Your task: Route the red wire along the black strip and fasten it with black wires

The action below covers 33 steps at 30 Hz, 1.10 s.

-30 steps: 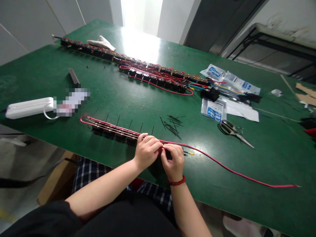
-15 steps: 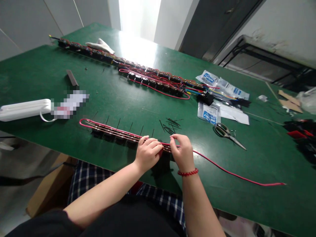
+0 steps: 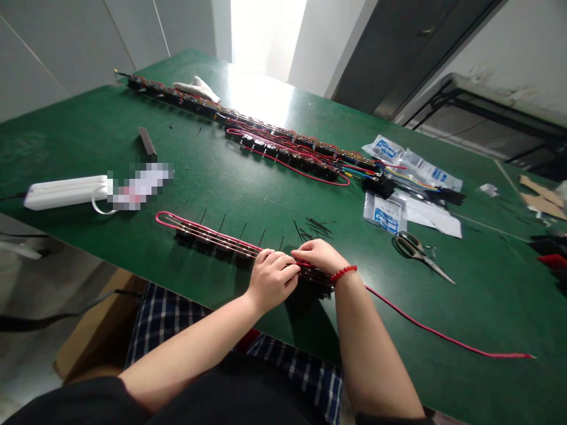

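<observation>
A row of black blocks joined by bare metal rods (image 3: 212, 239) lies along the near side of the table. A red wire (image 3: 416, 321) loops round its left end, runs along the top and trails off to the right. My left hand (image 3: 273, 277) is closed over the strip and wire near the middle. Just right of it, my right hand (image 3: 321, 257) has its fingertips pinched together at the strip's far side; what they hold is hidden. Several thin black cable ties stick up along the strip, and loose cable ties (image 3: 316, 229) lie behind my right hand.
Scissors (image 3: 420, 254) lie on the green table (image 3: 186, 183) to the right, before printed plastic bags (image 3: 385, 212). A longer wired assembly (image 3: 287, 133) crosses the back, with a white glove (image 3: 197, 88) behind it. A white power strip (image 3: 68, 192) sits at left.
My right hand has moved left and rotated inward, its fingers now close beside my left hand. My left hand stays on the strip. The whole view has shifted slightly.
</observation>
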Available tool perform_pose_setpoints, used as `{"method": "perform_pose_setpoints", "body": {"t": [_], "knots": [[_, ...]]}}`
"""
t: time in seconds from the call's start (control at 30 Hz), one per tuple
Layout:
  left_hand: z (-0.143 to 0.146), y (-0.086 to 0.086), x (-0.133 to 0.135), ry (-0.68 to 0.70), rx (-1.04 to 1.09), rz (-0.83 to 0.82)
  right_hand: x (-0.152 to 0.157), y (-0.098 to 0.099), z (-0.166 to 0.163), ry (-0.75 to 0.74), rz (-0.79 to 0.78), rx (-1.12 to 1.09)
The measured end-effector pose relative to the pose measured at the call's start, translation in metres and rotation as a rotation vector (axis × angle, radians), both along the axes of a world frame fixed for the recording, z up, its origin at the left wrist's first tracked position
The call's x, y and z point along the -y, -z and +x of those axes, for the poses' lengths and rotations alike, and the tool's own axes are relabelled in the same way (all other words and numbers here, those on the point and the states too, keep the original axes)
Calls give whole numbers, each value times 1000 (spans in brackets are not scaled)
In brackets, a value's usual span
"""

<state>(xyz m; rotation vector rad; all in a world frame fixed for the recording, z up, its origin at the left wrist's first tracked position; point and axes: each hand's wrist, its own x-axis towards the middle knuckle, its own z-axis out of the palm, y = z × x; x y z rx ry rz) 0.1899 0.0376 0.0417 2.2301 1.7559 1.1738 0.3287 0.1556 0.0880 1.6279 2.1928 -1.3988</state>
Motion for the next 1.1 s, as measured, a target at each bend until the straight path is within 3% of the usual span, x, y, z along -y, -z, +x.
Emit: {"method": "perform_pose_setpoints", "body": {"t": [0.2,0.57,0.8,1.1], "knots": [[2,-1,-1,-8,-22,-2,-8,4,1,-30,-224,-198],[4,-3,-1,-8,-12,8,-21,21,16,-67,-472,-556],[6,-4,0,-35,-16,13,-25,18,24,-137,-493,-619],[7,-5,3,-116,-113,87,-28,30,30,-99,-625,-711]]}}
